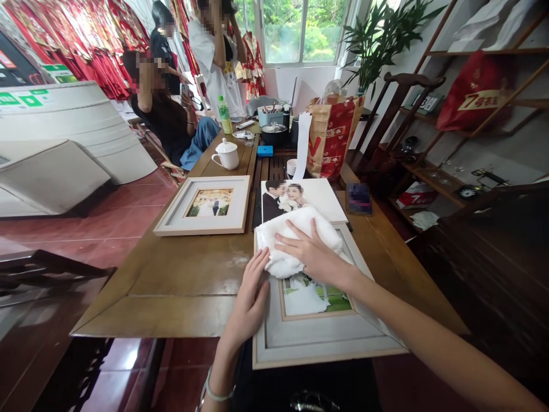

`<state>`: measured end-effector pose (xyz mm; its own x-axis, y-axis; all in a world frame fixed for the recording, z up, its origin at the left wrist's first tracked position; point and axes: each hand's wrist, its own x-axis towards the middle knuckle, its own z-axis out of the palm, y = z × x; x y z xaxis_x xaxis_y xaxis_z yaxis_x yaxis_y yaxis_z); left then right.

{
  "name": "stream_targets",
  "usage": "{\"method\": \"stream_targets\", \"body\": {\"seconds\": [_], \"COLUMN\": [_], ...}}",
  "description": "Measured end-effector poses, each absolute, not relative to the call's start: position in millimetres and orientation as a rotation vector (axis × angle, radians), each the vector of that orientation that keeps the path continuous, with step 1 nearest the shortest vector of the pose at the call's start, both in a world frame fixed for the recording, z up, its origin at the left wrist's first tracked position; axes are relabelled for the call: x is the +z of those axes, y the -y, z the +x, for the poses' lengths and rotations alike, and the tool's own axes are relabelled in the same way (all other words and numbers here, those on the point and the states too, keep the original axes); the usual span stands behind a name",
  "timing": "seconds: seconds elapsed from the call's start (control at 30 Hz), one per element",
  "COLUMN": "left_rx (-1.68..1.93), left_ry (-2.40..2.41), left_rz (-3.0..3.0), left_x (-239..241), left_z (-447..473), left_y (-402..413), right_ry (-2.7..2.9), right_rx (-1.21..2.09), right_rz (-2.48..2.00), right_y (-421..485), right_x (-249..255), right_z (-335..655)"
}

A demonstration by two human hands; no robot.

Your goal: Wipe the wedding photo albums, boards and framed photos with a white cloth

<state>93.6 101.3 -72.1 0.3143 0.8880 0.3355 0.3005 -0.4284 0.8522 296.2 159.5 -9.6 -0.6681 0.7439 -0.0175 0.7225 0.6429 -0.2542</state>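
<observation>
Frame (317, 337) lies flat at near worktop (189, 280) edge, overhanging. Right hand (315, 254) flat, unclenched, pressing cloth (295, 240) on it; left hand (249, 303) flat on left rim. Risk: hard downward press may tip frame off.

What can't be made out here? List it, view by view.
Head view: the top of the photo in the large pale wooden picture frame lies hidden under the white fluffy cloth and the right hand.
Head view: part of the frame's right side is covered by the right forearm.
Head view: the small dark flat rectangle on the brown wooden table is blurred.
</observation>
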Motion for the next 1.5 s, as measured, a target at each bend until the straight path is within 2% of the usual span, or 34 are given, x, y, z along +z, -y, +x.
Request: {"method": "stream_targets", "body": {"seconds": [0.27, 0.57, 0.67, 0.87, 0.97, 1.13, 1.27, 1.37, 1.5], "left_rx": [1.078, 1.076, 1.064, 1.054, 1.050, 1.073, 1.055, 1.054, 1.037], "left_ry": [-1.105, -1.079, -1.080, -1.091, -1.090, -1.080, -1.081, -1.075, -1.078], "left_rz": [1.828, 1.818, 1.814, 1.788, 1.802, 1.825, 1.816, 1.792, 1.771], "left_x": [-73.1, -71.6, -69.8, -68.1, -69.0, -71.0, -69.4, -66.7, -64.4], "left_z": [93.2, 93.6, 93.8, 93.2, 93.3, 93.3, 93.0, 93.2, 93.3], "left_y": [-98.9, -98.4, -98.8, -97.8, -97.5, -98.2, -98.0, -97.6, -97.1], "right_ry": [2.643, 2.623, 2.605, 2.465, 2.549, 2.801, 2.760, 2.741, 2.661], "right_rx": [0.598, 1.015, 0.906, 0.315, 0.377, 0.770, 0.921, 0.780, 0.403], "right_rz": [-1.469, -1.342, -1.487, -1.743, -1.632, -1.295, -1.312, -1.467, -1.654], "right_y": [-108.9, -45.6, -56.4, -118.3, -128.0, -89.1, -50.8, -47.1, -79.4], "right_x": [-10.4, 4.9, 1.3, -21.3, -21.7, -2.9, 9.5, 8.1, -4.4], "right_z": [298.9, 304.7, 305.9, 304.9, 304.9, 314.9, 333.5, 348.2, 361.9]}}
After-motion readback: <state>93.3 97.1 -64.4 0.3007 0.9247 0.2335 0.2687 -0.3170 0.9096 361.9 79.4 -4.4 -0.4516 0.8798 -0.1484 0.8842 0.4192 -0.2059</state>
